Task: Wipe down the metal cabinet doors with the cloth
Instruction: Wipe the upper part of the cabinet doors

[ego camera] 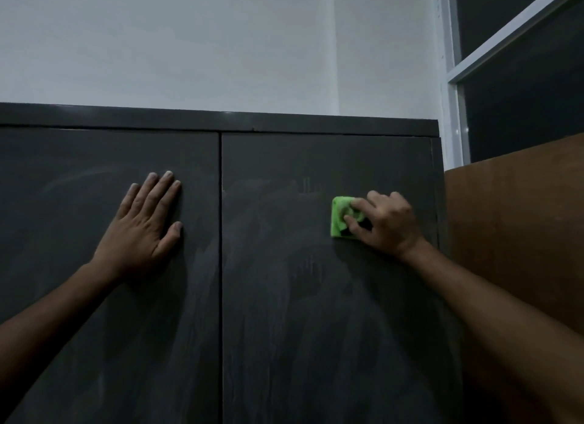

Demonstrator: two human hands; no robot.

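Observation:
A dark grey metal cabinet fills the view, with a left door (79, 297) and a right door (300, 329) split by a vertical seam. My left hand (142, 224) lies flat on the left door, fingers straight and pointing up. My right hand (385, 224) grips a folded bright green cloth (339, 215) with curled fingers and holds it against the upper right part of the right door. Pale streaks and smears show on both doors, most of all on the right one.
The cabinet's top edge (252, 122) runs just above my hands, under a white wall (221, 44). A brown wooden panel (518, 234) stands right of the cabinet. A white-framed dark window (518, 76) sits at the upper right.

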